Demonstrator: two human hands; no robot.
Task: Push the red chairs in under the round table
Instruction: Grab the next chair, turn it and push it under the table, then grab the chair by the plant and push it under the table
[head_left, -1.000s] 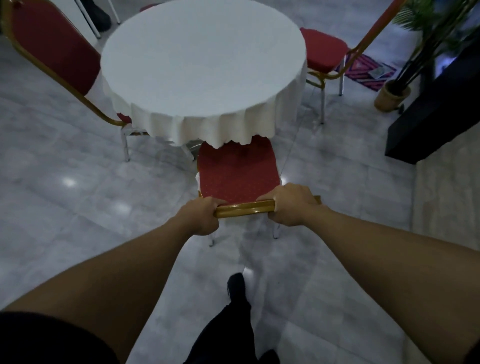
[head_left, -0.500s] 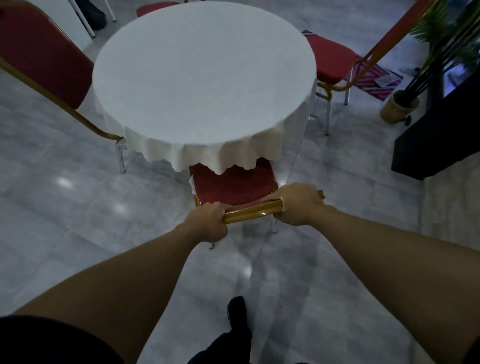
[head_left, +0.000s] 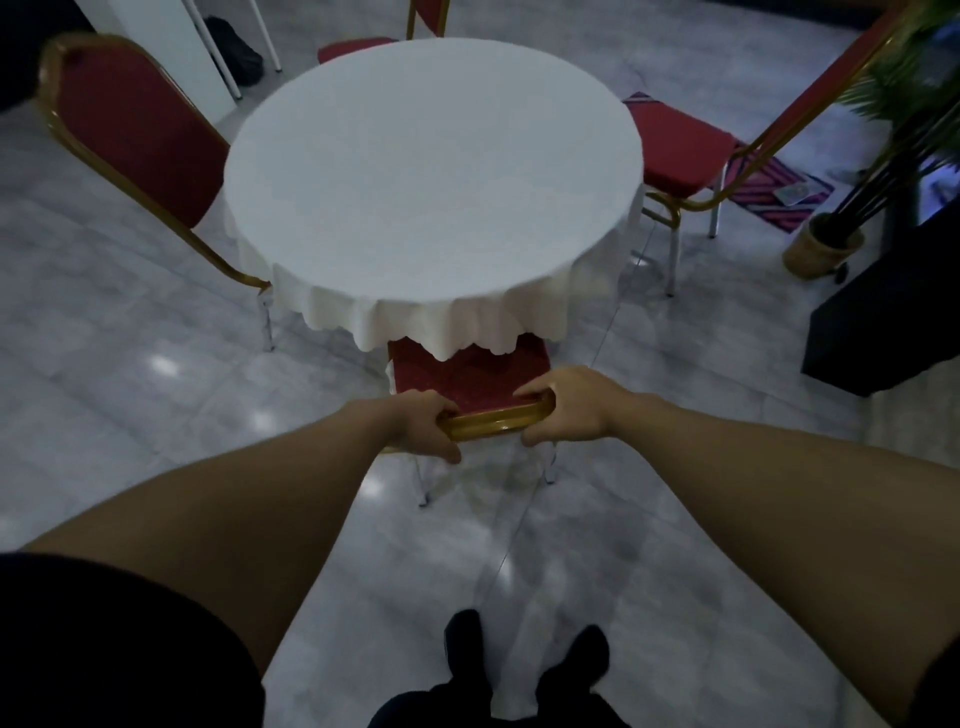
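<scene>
A round table (head_left: 431, 176) under a white cloth stands in the middle. Directly in front of me is a red chair (head_left: 467, 376) with a gold frame; most of its seat is hidden under the cloth's hem. My left hand (head_left: 423, 423) grips the left end of its gold backrest rail and my right hand (head_left: 569, 402) grips the right end. A second red chair (head_left: 130, 135) stands at the table's left, its seat tucked beneath the cloth. A third red chair (head_left: 680, 150) at the right has its seat outside the table edge. A fourth chair (head_left: 358, 47) shows behind the table.
A potted plant (head_left: 826, 244) in a woven basket stands at the right, next to a dark cabinet (head_left: 883, 322). A striped mat (head_left: 779, 192) lies behind the right chair. White legs of other furniture (head_left: 223, 52) show at the back left. The floor is glossy grey marble.
The chair I hold has slid forward under the table, so less of its red seat shows. I have stepped closer, and both feet now show below.
</scene>
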